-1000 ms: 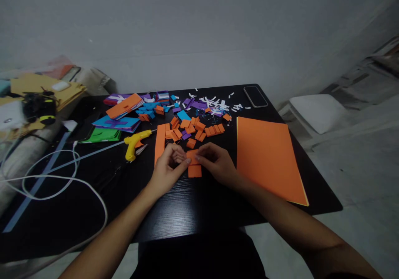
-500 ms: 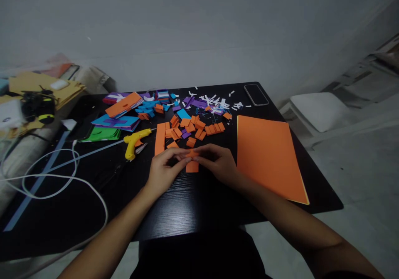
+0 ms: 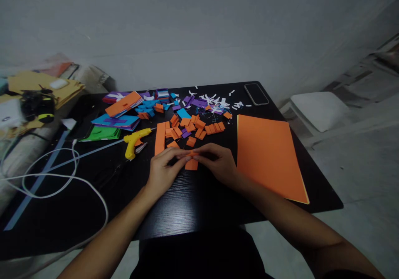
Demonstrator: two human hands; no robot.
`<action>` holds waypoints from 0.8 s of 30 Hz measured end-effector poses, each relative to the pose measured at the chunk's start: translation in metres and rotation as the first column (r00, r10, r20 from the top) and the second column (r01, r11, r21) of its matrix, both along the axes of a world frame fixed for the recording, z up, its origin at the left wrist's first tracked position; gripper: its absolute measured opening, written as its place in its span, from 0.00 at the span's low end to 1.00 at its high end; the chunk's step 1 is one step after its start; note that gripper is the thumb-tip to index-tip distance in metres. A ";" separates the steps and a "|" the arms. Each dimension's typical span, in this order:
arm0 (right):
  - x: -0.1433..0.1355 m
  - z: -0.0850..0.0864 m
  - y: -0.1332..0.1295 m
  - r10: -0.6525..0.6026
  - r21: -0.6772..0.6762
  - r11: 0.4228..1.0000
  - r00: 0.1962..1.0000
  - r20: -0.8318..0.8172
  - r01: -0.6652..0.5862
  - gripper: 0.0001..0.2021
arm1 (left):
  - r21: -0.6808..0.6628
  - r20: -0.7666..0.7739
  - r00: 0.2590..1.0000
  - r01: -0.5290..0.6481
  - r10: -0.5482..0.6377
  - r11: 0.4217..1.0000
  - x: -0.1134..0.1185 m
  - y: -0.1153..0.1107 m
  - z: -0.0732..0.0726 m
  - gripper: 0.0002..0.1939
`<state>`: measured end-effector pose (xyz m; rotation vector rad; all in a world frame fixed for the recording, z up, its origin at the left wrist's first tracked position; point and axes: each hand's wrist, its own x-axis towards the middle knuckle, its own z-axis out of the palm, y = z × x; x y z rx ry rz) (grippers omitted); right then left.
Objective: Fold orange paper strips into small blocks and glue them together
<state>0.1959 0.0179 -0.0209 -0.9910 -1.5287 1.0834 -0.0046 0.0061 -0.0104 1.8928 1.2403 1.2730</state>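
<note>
A small orange paper piece (image 3: 191, 164) is pinched between both hands above the black table. My left hand (image 3: 165, 169) grips its left side with thumb and fingertips. On its right side, my right hand (image 3: 218, 162) is closed the same way, and the fingertips of the two hands nearly meet. The paper's upper part is partly covered by fingers; its lower flap hangs toward me. Just beyond lie several folded orange paper pieces (image 3: 190, 125) and an orange strip (image 3: 160, 137).
Orange sheets (image 3: 268, 158) lie at the right, a phone (image 3: 256, 94) behind them. A yellow glue gun (image 3: 135, 141) rests left of the strip. White paper scraps (image 3: 215, 101) and a stack of coloured papers (image 3: 115, 122) are at the back. A white cable (image 3: 93, 189) loops at the left.
The orange paper's lower flap has lifted slightly and looks shorter between my fingers. Both hands keep their hold in nearly the same place.
</note>
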 end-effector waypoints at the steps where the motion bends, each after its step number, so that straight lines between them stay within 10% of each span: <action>1: 0.000 0.001 0.000 0.001 0.002 1.000 1.000 0.005 -0.001 0.06 | 0.004 -0.001 1.000 0.000 0.000 1.000 0.000 0.000 0.000 0.06; 24: 0.001 0.000 0.001 0.007 0.095 0.995 0.997 0.074 -0.014 0.05 | -0.029 -0.008 1.000 -0.004 0.004 1.000 0.000 0.000 0.003 0.04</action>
